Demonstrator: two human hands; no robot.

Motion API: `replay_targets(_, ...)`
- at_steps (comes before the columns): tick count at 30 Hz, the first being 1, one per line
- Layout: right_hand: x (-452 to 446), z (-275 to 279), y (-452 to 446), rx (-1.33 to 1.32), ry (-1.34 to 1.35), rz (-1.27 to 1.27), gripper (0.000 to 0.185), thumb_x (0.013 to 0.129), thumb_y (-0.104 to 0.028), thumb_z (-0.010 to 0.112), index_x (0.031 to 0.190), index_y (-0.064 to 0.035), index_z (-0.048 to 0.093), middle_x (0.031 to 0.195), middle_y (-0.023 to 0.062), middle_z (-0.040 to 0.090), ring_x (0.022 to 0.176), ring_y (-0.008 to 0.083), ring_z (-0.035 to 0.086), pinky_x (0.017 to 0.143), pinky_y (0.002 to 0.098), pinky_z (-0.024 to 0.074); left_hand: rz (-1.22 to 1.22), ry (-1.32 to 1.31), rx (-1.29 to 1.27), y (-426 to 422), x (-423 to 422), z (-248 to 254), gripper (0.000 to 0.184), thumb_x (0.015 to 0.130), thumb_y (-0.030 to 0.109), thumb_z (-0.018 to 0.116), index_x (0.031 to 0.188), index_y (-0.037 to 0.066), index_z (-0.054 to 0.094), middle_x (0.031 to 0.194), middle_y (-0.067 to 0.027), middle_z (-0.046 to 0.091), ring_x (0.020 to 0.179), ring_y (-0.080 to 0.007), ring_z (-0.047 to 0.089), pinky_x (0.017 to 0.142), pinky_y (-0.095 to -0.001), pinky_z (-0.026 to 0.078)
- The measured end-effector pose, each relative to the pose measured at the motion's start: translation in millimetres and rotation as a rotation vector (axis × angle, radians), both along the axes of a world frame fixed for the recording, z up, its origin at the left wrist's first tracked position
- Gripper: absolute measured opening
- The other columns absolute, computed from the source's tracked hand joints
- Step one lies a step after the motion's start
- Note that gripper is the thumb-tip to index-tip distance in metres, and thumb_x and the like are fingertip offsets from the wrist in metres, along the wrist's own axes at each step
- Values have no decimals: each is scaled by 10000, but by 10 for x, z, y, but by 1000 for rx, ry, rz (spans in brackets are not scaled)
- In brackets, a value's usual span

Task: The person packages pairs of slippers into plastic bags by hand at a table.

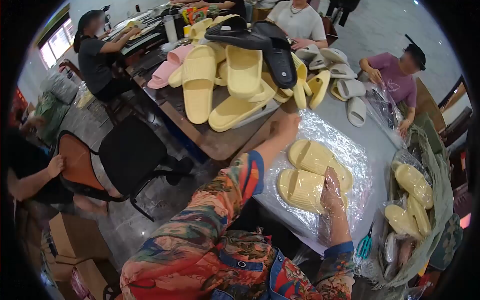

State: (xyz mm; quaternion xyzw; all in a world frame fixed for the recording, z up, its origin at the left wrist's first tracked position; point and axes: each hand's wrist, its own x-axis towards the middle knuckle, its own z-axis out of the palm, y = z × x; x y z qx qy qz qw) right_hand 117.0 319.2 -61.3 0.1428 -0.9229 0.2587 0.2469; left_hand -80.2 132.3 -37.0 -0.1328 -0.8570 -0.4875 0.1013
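A pair of pale yellow slippers [311, 190] lies side by side in a clear plastic bag [357, 165] on the grey table top. My right hand [331, 192] is closed round the heel part of the near slipper; film covers my wrist, so the hand seems to be inside the bag. My left hand [288, 126] reaches to the bag's far left corner, its fingers closed at the film's edge and partly hidden. Just beyond it rises a pile of yellow slippers [198, 85], with black slippers [282, 62] on top.
Grey slippers [356, 111] lie at the table's far right. A sack [434, 150] of bagged yellow slippers stands at the right, with teal-handled scissors [364, 246] near it. A black chair [131, 145] and cardboard boxes [80, 235] are at left. Co-workers sit round the tables.
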Motion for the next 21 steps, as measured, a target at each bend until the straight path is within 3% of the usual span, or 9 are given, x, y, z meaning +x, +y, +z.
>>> replay_targets(4,17,166,-98,-122,-215,-67,362,794,27,591,1147,-33,536,1089,172,556,1001,340,514,871,384,415,70,-49,-186,-26,185,188,191,900,192,512,987,30,560,886,-191,641,815,-357,615,754,-481,464)
replay_targets(7,32,231,-89,47,-94,31,331,826,10,572,1151,-35,535,1111,169,553,1013,331,511,893,376,413,7,431,-211,-252,523,300,241,896,180,487,1075,21,511,986,-178,586,921,-350,562,822,-463,434)
replay_targets(8,40,246,-121,9,-132,12,280,889,-41,526,1169,-29,525,1107,141,559,1010,281,523,906,361,420,-68,389,-149,-286,638,251,182,872,144,520,1001,16,513,999,-169,535,932,-368,503,806,-498,388)
replay_targets(10,29,275,-194,-559,-350,38,272,931,-97,492,1191,-20,511,1123,120,556,1032,236,522,915,339,423,-351,226,-167,-511,937,321,287,896,193,520,1111,2,515,1110,-187,524,1053,-372,486,887,-499,377)
replay_targets(11,26,279,-225,-840,-460,52,275,952,-125,475,1202,-16,504,1131,110,555,1043,214,522,920,328,425,-352,232,-160,-515,1034,201,351,906,228,511,1176,5,482,1180,-202,488,1114,-378,451,932,-495,353)
replay_targets(15,-28,-13,-78,-1342,-549,68,308,979,-196,448,1220,-7,482,1137,77,542,1009,183,525,886,306,453,-407,243,-286,-608,1250,-70,597,937,384,448,1390,26,299,1411,-237,306,1319,-396,270,1088,-468,213)
replay_targets(17,-44,-108,34,-953,-400,34,294,970,-220,461,1173,-14,513,1082,74,555,984,186,526,875,327,440,-440,231,-384,-643,1255,-49,679,940,451,409,1443,41,210,1469,-242,221,1369,-396,189,1125,-456,146)
replay_targets(18,84,133,-115,-1096,-416,61,307,968,-245,459,1140,-1,531,1076,97,555,1002,203,523,886,339,425,-448,215,-411,-630,1249,-55,704,937,477,393,1453,48,180,1480,-244,191,1378,-394,165,1130,-454,124)
replay_targets(21,314,656,-133,-803,-415,-60,303,905,-186,495,1138,4,538,1104,151,559,990,271,535,883,378,423,-476,188,-462,-618,1258,-39,754,921,541,375,1469,75,149,1492,-253,145,1388,-408,117,1132,-467,90)
